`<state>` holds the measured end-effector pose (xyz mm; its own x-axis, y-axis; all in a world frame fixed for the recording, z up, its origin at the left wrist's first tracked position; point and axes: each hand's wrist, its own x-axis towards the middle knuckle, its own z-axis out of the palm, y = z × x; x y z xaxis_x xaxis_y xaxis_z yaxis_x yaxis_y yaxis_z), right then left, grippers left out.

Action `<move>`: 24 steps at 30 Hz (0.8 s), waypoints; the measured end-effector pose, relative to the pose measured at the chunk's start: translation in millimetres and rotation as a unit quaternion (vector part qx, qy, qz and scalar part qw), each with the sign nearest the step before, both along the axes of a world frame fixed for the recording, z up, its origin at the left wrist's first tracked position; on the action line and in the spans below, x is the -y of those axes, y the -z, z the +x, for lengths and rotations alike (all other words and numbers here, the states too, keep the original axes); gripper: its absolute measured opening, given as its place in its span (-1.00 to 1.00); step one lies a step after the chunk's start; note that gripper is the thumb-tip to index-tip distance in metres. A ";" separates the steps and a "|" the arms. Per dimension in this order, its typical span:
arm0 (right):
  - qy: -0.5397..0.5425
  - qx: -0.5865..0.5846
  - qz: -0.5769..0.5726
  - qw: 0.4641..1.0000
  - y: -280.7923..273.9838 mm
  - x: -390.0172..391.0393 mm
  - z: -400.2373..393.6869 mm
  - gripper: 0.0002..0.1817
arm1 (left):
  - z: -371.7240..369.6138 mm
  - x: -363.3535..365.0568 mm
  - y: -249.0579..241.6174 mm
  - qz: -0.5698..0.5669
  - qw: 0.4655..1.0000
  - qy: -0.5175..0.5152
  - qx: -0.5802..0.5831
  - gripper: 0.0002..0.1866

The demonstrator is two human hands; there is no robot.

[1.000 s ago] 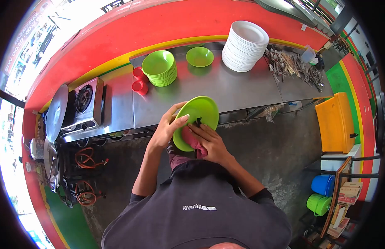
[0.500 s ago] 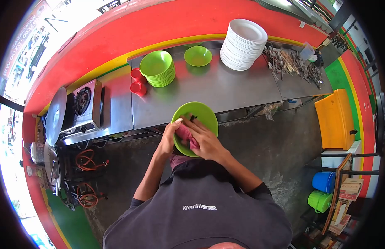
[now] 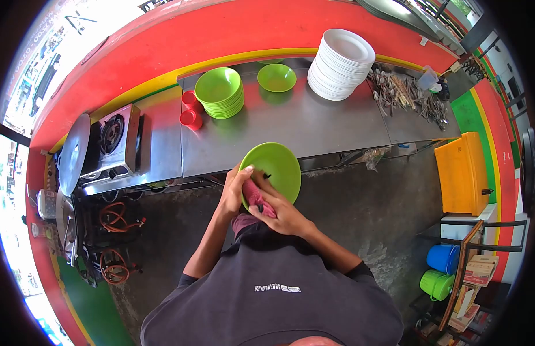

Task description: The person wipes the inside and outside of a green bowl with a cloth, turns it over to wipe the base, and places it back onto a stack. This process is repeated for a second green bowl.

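A green bowl (image 3: 282, 167) is held in front of my body, its inside facing up toward me. My left hand (image 3: 233, 193) grips the bowl's left rim, thumb over the edge. Inside the bowl, my right hand (image 3: 285, 213) presses a pink cloth (image 3: 257, 199) against the lower left of the wall. The fingers of that hand are partly blurred. On the steel counter ahead stand a stack of green bowls (image 3: 221, 95) and a single green bowl (image 3: 277, 78).
Two red cups (image 3: 191, 119) stand left of the stacked bowls. White plates (image 3: 341, 63) are piled high at the back, beside a heap of cutlery (image 3: 409, 95). A gas stove (image 3: 113, 138) sits at the left, a yellow bin (image 3: 462, 173) at the right.
My right hand and the cloth have slid toward the bowl's lower left side, uncovering more of its right inside. My left hand keeps its grip on the rim.
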<state>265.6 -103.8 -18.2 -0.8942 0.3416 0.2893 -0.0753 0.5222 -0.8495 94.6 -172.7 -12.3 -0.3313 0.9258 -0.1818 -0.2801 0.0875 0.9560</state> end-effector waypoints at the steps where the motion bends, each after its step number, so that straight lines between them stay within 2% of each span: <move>1: 0.045 0.013 0.039 0.998 2.1 -4.8 -3.1 -0.20 | 2.8 -1.2 -3.6 -0.012 1.000 0.000 0.000 -0.45; 3: 0.132 0.039 0.118 0.983 3.6 -15.5 -9.1 -0.17 | 11.7 -5.3 -11.6 -0.010 1.000 -0.020 -0.018 -0.44; 4: 0.185 0.042 0.210 0.959 2.2 -20.3 -11.6 -0.14 | 17.6 -8.8 -15.5 0.004 0.999 -0.039 -0.036 -0.44; 7: 0.249 0.070 0.164 0.952 -1.1 -26.1 -2.8 -0.20 | 15.8 -8.6 -15.7 0.010 0.997 -0.059 -0.057 -0.44; 8: 0.257 0.060 0.178 0.948 -3.3 -24.9 0.2 -0.32 | 15.2 -7.3 -15.9 0.001 0.997 -0.053 -0.051 -0.44; 11: 0.225 0.107 0.129 0.960 3.1 -15.8 9.8 -0.39 | 17.4 -4.0 -12.8 -0.016 0.998 -0.051 -0.044 -0.45; 14: 0.158 0.158 -0.016 0.975 3.1 -7.9 17.2 -0.47 | 14.8 -4.9 -11.2 -0.020 0.997 -0.051 -0.060 -0.45; 18: 0.101 -0.013 -0.126 0.987 -9.8 2.9 5.8 -0.58 | 12.3 -12.2 -9.1 0.010 0.997 -0.049 -0.066 -0.47; 20: 0.059 -0.025 -0.300 0.952 -13.8 -5.8 5.6 -0.62 | 11.4 -15.8 -10.0 0.021 0.996 -0.057 -0.061 -0.47; 22: 0.012 -0.025 -0.457 0.889 -28.9 -18.8 11.4 -0.66 | 7.6 -19.2 -10.3 0.027 0.995 -0.075 -0.058 -0.47; 24: 0.024 -0.019 -0.473 0.880 -22.1 -32.2 22.9 -0.67 | 2.8 -21.3 -12.5 0.025 0.996 -0.086 -0.016 -0.47</move>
